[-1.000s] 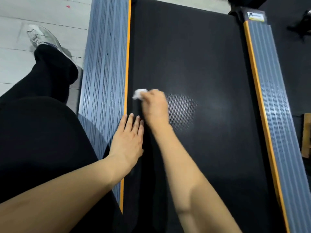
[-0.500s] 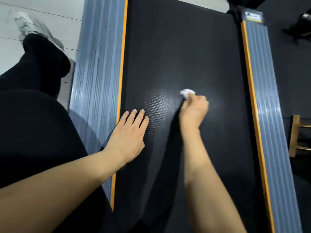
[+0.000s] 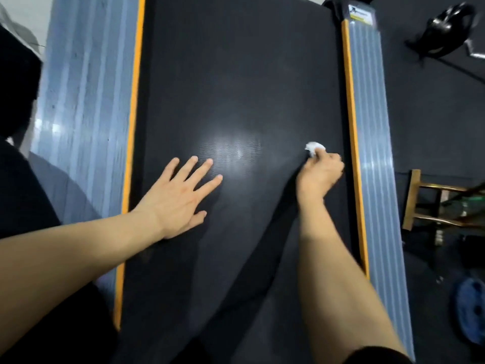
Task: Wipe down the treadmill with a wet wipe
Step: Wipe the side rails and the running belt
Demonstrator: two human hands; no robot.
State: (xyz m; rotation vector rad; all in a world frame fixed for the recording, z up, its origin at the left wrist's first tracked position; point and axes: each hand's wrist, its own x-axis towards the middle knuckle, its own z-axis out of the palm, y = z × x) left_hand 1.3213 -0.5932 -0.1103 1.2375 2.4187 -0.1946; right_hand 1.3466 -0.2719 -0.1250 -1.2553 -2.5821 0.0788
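Observation:
The treadmill's black belt fills the middle of the view, between two grey ribbed side rails with orange edges, the left rail and the right rail. My right hand grips a crumpled white wet wipe and presses it on the belt close to the right orange edge. My left hand lies flat on the belt left of centre, fingers straight and spread. A bright glare patch sits between the two hands.
My dark trouser leg is at the left beside the left rail. Right of the treadmill, on dark flooring, stand a wooden frame, a blue weight plate and a black object at the top right.
My right hand has swept the wipe across the belt from the left orange edge to the right one. My left hand has slid a little right on the belt, fingers spreading.

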